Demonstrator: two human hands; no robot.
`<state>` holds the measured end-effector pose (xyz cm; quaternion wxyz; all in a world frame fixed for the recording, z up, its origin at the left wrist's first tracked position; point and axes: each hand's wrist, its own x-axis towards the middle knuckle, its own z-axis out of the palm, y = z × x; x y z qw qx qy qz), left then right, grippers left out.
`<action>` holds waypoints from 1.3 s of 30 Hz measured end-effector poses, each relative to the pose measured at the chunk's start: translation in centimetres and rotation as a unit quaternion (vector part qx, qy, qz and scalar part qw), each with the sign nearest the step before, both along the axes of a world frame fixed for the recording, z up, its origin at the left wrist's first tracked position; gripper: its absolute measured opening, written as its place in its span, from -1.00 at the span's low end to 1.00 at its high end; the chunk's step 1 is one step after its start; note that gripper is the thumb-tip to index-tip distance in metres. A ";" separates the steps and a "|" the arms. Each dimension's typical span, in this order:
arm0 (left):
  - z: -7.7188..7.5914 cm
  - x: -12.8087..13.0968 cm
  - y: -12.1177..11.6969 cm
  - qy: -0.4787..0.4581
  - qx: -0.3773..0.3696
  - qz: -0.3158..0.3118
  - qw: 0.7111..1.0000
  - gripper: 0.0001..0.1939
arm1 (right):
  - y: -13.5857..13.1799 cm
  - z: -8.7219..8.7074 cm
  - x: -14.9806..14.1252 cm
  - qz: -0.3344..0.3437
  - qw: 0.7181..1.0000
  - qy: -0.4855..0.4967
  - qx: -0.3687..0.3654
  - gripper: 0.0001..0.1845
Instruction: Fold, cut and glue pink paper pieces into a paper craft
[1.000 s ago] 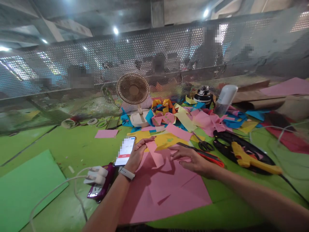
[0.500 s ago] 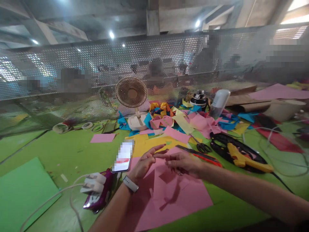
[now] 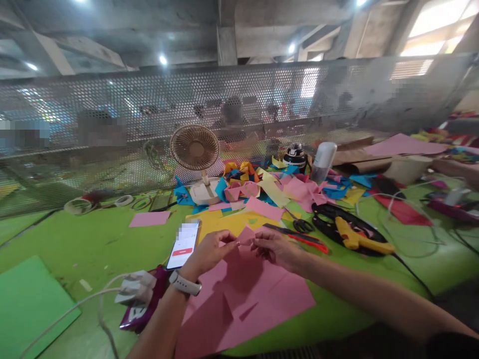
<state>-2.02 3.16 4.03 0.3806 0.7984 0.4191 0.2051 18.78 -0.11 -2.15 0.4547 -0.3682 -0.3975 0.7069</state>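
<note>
A small folded piece of pink paper (image 3: 246, 234) is pinched between my two hands, above a large pink sheet (image 3: 277, 294) on the green table. My left hand (image 3: 215, 248) holds its left side with thumb and fingertips. On its right side my right hand (image 3: 279, 248) has the fingers closed on the paper. The large sheet has cut flaps and shadows on its surface. Just beyond my right hand lie a red and black cutter knife (image 3: 312, 243) and black scissors (image 3: 302, 225). To the left of my left hand rests a lit phone (image 3: 184, 245).
Behind the hands stand a small fan (image 3: 195, 147) and a heap of coloured paper scraps (image 3: 295, 187). A yellow glue gun (image 3: 361, 240) lies on a black tray at right. Plugs fill a purple power strip (image 3: 144, 309) at left, near a green sheet (image 3: 33, 304).
The view has swung right. My right hand was apart, fingers spread, then met my left hand; now both pinch the small pink paper, which the left hand held at first.
</note>
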 end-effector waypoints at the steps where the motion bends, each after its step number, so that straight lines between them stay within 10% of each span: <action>1: 0.0 0.0 0.1 0.012 0.009 -0.003 1.000 -0.71 | -0.1 0.1 0.4 0.006 1.000 -0.012 0.002 -0.73; 7: -0.2 -0.5 1.1 0.014 -0.027 -0.014 0.999 -0.68 | -1.0 0.2 4.5 0.016 0.992 -0.120 0.037 -0.70; 16: -1.0 -1.3 1.0 -0.020 -0.062 -0.016 0.998 -0.67 | -0.5 0.9 12.0 -0.163 0.917 -0.324 0.168 -0.66; 39: -3.6 -2.0 -0.2 0.097 0.229 0.069 0.966 -0.67 | -4.6 1.9 16.3 -0.176 0.733 -0.604 0.258 -0.76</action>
